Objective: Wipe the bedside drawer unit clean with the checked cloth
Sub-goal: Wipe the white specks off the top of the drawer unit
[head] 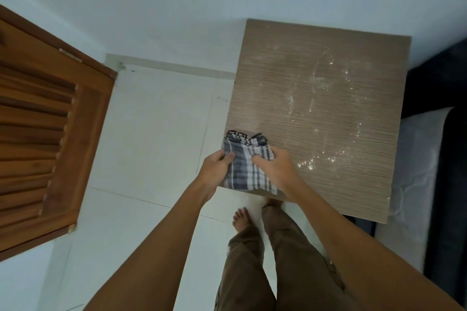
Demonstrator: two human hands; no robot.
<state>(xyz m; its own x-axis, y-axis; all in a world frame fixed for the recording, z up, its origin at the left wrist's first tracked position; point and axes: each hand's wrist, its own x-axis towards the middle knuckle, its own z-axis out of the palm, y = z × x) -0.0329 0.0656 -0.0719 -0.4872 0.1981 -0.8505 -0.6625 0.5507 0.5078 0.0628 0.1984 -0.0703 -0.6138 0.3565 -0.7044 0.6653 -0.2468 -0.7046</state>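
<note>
The bedside drawer unit (328, 88) shows its brown wood-grain top, streaked and speckled with white dust toward the right and front. A grey-and-white checked cloth (243, 166) lies folded at the top's near left corner, partly hanging over the edge. My left hand (214, 168) grips the cloth's left side, thumb on top. My right hand (276, 168) holds its right side, fingers curled onto the fabric. Both hands meet over that corner.
A wooden louvred door (48, 139) stands open at the left. White floor tiles (151, 139) run between door and unit. A bed with a white mattress (414, 159) and dark frame borders the unit's right side. My bare feet (242, 219) stand just before the unit.
</note>
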